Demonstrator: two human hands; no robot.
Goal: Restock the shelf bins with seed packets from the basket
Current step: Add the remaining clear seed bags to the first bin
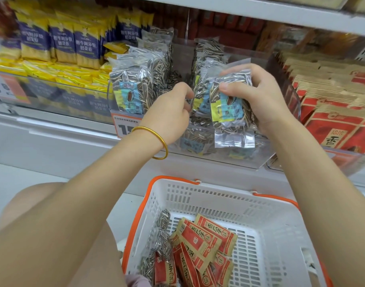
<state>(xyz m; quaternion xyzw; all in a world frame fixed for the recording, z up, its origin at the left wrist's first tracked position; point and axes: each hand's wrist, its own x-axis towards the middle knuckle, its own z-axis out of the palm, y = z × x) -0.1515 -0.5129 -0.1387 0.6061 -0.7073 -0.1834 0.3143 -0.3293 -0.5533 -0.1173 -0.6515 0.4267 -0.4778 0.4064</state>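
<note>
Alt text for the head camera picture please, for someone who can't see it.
The right hand grips a packet of striped seeds at a shelf bin of matching packets; the left hand reaches in beside it. Below, a white basket holds red packets and seed packets.

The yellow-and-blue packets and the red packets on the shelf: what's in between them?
The head view shows a clear bin of sunflower seed packets between them; the right hand grips another seed packet there.
</note>
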